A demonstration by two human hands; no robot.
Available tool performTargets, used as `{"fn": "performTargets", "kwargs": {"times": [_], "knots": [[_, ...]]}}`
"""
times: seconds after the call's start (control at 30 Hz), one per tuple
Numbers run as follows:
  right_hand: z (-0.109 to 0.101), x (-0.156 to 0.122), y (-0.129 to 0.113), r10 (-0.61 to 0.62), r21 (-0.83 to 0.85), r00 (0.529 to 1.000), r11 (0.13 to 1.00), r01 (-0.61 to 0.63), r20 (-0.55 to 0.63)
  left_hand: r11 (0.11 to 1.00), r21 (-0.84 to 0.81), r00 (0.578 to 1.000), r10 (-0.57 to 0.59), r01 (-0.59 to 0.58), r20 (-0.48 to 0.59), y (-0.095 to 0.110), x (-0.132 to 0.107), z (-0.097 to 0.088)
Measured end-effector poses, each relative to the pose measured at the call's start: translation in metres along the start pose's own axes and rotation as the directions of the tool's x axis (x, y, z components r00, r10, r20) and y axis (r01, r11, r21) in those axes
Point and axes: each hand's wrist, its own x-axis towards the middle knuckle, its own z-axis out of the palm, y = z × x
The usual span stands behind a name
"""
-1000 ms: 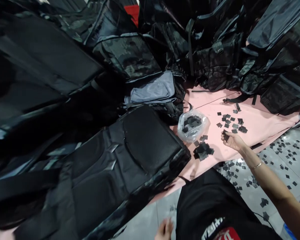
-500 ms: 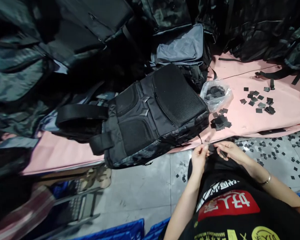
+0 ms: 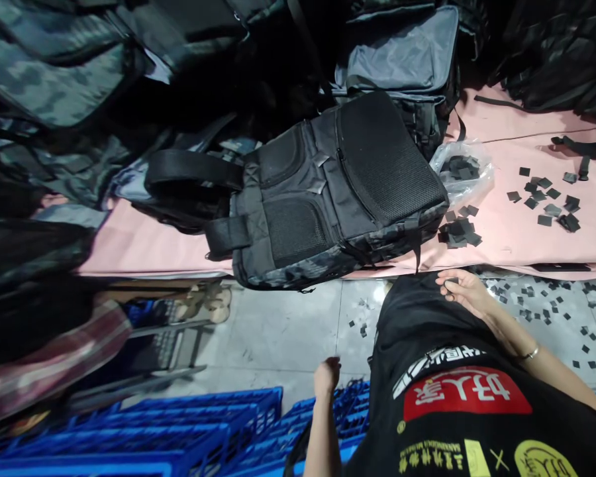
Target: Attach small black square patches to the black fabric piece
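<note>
In the head view, my right hand (image 3: 469, 295) is in front of my body at the table's front edge. Its thumb and fingers pinch a small black square piece (image 3: 451, 282). My left hand (image 3: 326, 377) hangs low over the floor beside the blue crates, with the fingers curled. A dark spot shows at its fingertips, too small to name. A black backpack (image 3: 302, 205) lies on the pink-covered table with its mesh back panel and straps facing up. Close to its right end are a clear plastic bag (image 3: 469, 189) of black squares and a loose pile of black squares (image 3: 459, 232).
More black squares (image 3: 546, 199) are spread over the pink cloth (image 3: 516, 248), and many litter the floor (image 3: 288, 344). Camouflage bags (image 3: 64, 73) and an open grey-lined bag (image 3: 397, 59) crowd the back. Blue plastic crates (image 3: 179, 424) stand at the lower left.
My hands were together at the table edge over a black square. Now my left hand has moved down and left, away from the right, which still pinches a black square. The view has shifted.
</note>
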Motion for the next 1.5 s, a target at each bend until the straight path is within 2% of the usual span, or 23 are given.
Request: {"fn": "performTargets", "kwargs": {"times": [0.17, 0.23, 0.3, 0.37, 0.43, 0.5, 0.57, 0.6, 0.63, 0.73, 0.77, 0.83, 0.9, 1.0, 1.1, 1.2, 1.3, 1.33, 1.4, 1.47, 1.5], "knots": [[0.007, 0.006, 0.008, -0.07, -0.18, 0.997, 0.982, 0.063, -0.033, 0.993, 0.112, 1.0, 0.027, -0.028, 0.012, -0.005, 0.009, 0.008], [0.007, 0.007, 0.011, -0.118, -0.254, 0.992, 0.962, 0.103, -0.045, 0.988, 0.138, 0.997, 0.067, -0.071, 0.032, 0.007, 0.017, 0.021], [0.006, 0.006, 0.013, -0.146, -0.311, 0.987, 0.943, 0.119, -0.064, 0.97, 0.153, 0.981, 0.181, -0.19, 0.071, 0.028, 0.019, 0.039], [0.005, 0.005, 0.013, -0.159, -0.343, 0.984, 0.931, 0.121, -0.084, 0.914, 0.133, 0.921, 0.368, -0.383, 0.129, 0.055, 0.013, 0.061], [0.005, 0.002, 0.013, -0.167, -0.347, 0.981, 0.929, 0.124, -0.096, 0.849, 0.045, 0.838, 0.509, -0.527, 0.196, 0.081, 0.002, 0.081], [0.004, -0.001, 0.01, -0.157, -0.337, 0.983, 0.934, 0.117, -0.095, 0.805, -0.092, 0.758, 0.584, -0.586, 0.289, 0.098, -0.007, 0.095], [0.002, -0.003, 0.007, -0.14, -0.335, 0.986, 0.937, 0.101, -0.094, 0.793, -0.251, 0.702, 0.609, -0.556, 0.369, 0.103, -0.006, 0.101], [0.0, -0.004, 0.005, -0.136, -0.34, 0.986, 0.936, 0.095, -0.099, 0.8, -0.325, 0.701, 0.599, -0.504, 0.387, 0.1, -0.002, 0.1], [-0.001, -0.005, 0.004, -0.138, -0.347, 0.985, 0.933, 0.093, -0.107, 0.812, -0.389, 0.72, 0.573, -0.435, 0.391, 0.094, 0.004, 0.097], [-0.006, -0.007, 0.001, -0.148, -0.362, 0.981, 0.927, 0.093, -0.126, 0.869, -0.449, 0.854, 0.385, -0.207, 0.35, 0.063, 0.024, 0.072], [-0.007, -0.007, 0.001, -0.149, -0.367, 0.981, 0.925, 0.095, -0.121, 0.905, -0.395, 0.898, 0.3, -0.16, 0.323, 0.052, 0.028, 0.061], [-0.008, -0.007, 0.002, -0.152, -0.377, 0.984, 0.92, 0.107, -0.093, 0.98, -0.155, 0.969, 0.154, -0.124, 0.193, 0.031, 0.029, 0.039], [-0.008, -0.006, 0.004, -0.163, -0.384, 0.984, 0.915, 0.127, -0.064, 0.995, -0.008, 0.989, 0.095, -0.095, 0.114, 0.016, 0.022, 0.022], [-0.007, -0.002, 0.009, -0.16, -0.356, 0.985, 0.926, 0.125, -0.071, 0.994, 0.086, 0.995, 0.059, -0.066, 0.085, 0.004, 0.005, 0.01], [-0.005, 0.002, 0.012, -0.111, -0.229, 0.985, 0.97, 0.079, -0.131, 0.984, 0.176, 0.998, 0.028, -0.038, 0.056, -0.002, -0.004, 0.009], [-0.002, 0.004, 0.011, -0.026, -0.133, 0.989, 0.991, 0.007, -0.143, 0.971, 0.24, 0.999, 0.006, -0.014, 0.033, -0.003, 0.0, 0.014], [0.002, 0.002, 0.01, 0.012, -0.132, 0.99, 0.991, -0.031, -0.143, 0.957, 0.29, 1.0, -0.002, -0.004, 0.02, 0.01, 0.01, 0.026], [0.003, 0.001, 0.01, -0.007, -0.159, 0.988, 0.987, -0.018, -0.152, 0.954, 0.295, 0.999, 0.035, -0.042, 0.03, 0.019, 0.012, 0.033], [0.005, -0.002, 0.011, -0.069, -0.236, 0.985, 0.971, 0.03, -0.156, 0.95, 0.224, 0.975, 0.198, -0.217, 0.104, 0.043, 0.01, 0.051], [0.008, -0.005, 0.012, -0.129, -0.315, 0.982, 0.946, 0.081, -0.137, 0.909, -0.046, 0.882, 0.413, -0.414, 0.228, 0.072, 0.0, 0.075], [0.009, -0.006, 0.012, -0.159, -0.35, 0.979, 0.931, 0.105, -0.131, 0.889, -0.217, 0.844, 0.454, -0.404, 0.286, 0.086, -0.007, 0.087]]}}
